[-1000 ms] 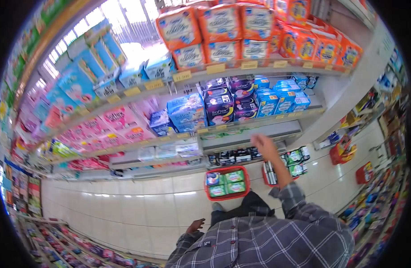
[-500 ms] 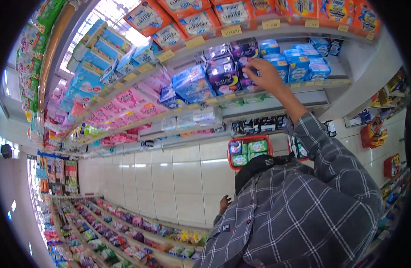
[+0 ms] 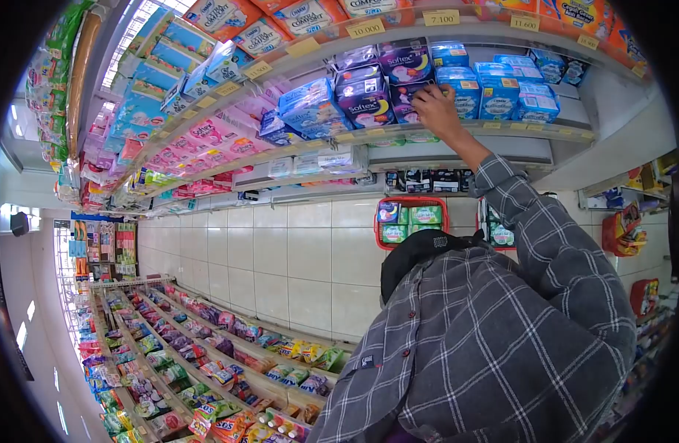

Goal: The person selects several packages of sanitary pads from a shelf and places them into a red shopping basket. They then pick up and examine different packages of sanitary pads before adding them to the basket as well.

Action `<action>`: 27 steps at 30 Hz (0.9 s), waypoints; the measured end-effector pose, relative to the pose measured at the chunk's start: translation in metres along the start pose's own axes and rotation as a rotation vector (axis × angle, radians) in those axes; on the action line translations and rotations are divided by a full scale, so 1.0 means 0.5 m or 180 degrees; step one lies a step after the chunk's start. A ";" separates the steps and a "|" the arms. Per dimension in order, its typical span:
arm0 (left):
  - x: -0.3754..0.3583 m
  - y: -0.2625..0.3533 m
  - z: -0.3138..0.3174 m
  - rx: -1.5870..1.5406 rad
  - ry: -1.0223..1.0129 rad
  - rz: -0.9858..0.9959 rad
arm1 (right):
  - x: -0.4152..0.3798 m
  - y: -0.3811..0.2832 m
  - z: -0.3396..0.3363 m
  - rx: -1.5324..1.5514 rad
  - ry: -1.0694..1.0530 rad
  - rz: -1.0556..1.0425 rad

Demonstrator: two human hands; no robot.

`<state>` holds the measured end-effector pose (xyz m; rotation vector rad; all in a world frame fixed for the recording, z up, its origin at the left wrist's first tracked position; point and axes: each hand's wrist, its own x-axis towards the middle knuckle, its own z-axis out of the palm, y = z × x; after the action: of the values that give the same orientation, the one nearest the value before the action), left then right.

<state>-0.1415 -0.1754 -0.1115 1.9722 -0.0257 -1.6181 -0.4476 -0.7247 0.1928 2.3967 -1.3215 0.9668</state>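
Observation:
My right hand (image 3: 437,109) reaches to the shelf, its fingers curled over the right side of a purple Softex pack of sanitary pads (image 3: 406,102). More purple Softex packs (image 3: 369,107) are stacked directly to its left, with another purple pack (image 3: 406,59) behind. Light blue packs (image 3: 461,92) stand close on the right of my hand. My left hand is out of view, behind or below my plaid-shirted body.
Red baskets (image 3: 378,240) with green packs stand on the tiled floor below the shelf. A black cap-like item (image 3: 420,258) is in front of my shirt. Price tags (image 3: 365,28) line the shelf edges. Another shelf (image 3: 206,362) of colourful packets runs along the lower left.
My right hand has moved slightly right and lower, from above the purple packs onto the front one's right side. My left hand has left the view. The camera has shifted a little.

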 end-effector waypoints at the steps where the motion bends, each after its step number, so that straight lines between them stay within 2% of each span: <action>1: -0.005 0.003 -0.001 -0.0019 0.0028 -0.0011 | -0.005 0.001 -0.003 0.0076 0.0072 -0.0053; 4: -0.020 0.021 -0.005 -0.0054 0.0127 -0.0030 | -0.017 -0.001 -0.012 0.0297 0.0300 -0.0184; 8: -0.032 0.137 0.003 0.0066 0.0454 0.0190 | -0.022 -0.004 -0.007 0.0515 0.0416 -0.0158; 9: -0.027 0.186 0.006 0.0254 0.0564 0.0469 | -0.025 -0.005 -0.006 0.0553 0.0392 -0.0117; 10: -0.014 0.248 0.012 0.0830 0.0650 0.1369 | -0.029 -0.004 -0.002 0.0519 0.0340 -0.0095; 11: -0.046 0.362 0.048 0.1510 0.0696 0.1890 | -0.029 -0.002 0.003 0.0490 0.0296 -0.0075; 12: -0.014 0.437 0.069 0.1774 0.0816 0.2933 | -0.029 -0.003 0.008 0.0469 0.0252 -0.0057; 13: -0.137 0.575 0.161 0.1571 0.0668 0.3331 | -0.033 -0.005 0.013 0.0446 0.0208 -0.0007; 15: -0.253 0.780 0.270 0.1908 0.0355 0.3997 | -0.031 -0.006 0.020 0.0399 0.0131 0.0063; 16: -0.270 0.857 0.314 0.1864 -0.0012 0.4363 | -0.026 -0.009 0.016 0.0363 0.0071 0.0156; 18: -0.351 0.966 0.401 0.1910 -0.0248 0.4736 | -0.008 -0.019 -0.006 0.0259 -0.0038 0.0354; 21: -0.346 1.029 0.500 0.2209 -0.0685 0.4762 | 0.033 -0.017 -0.057 0.0298 -0.0135 0.0664; 24: -0.277 1.012 0.571 0.3422 -0.0222 0.5545 | 0.079 0.007 -0.068 0.0264 0.0364 0.0682; 25: -0.278 1.004 0.594 0.3493 -0.0133 0.5352 | 0.102 0.021 -0.068 0.0270 0.0548 0.0667; 27: -0.287 0.990 0.634 0.3619 0.0034 0.4943 | 0.138 0.057 -0.056 0.0263 0.0340 0.0619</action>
<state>-0.2976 -0.6666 0.2056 1.5580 -2.1912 -0.4065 -0.4574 -0.7729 0.2557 2.2704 -1.5239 1.2057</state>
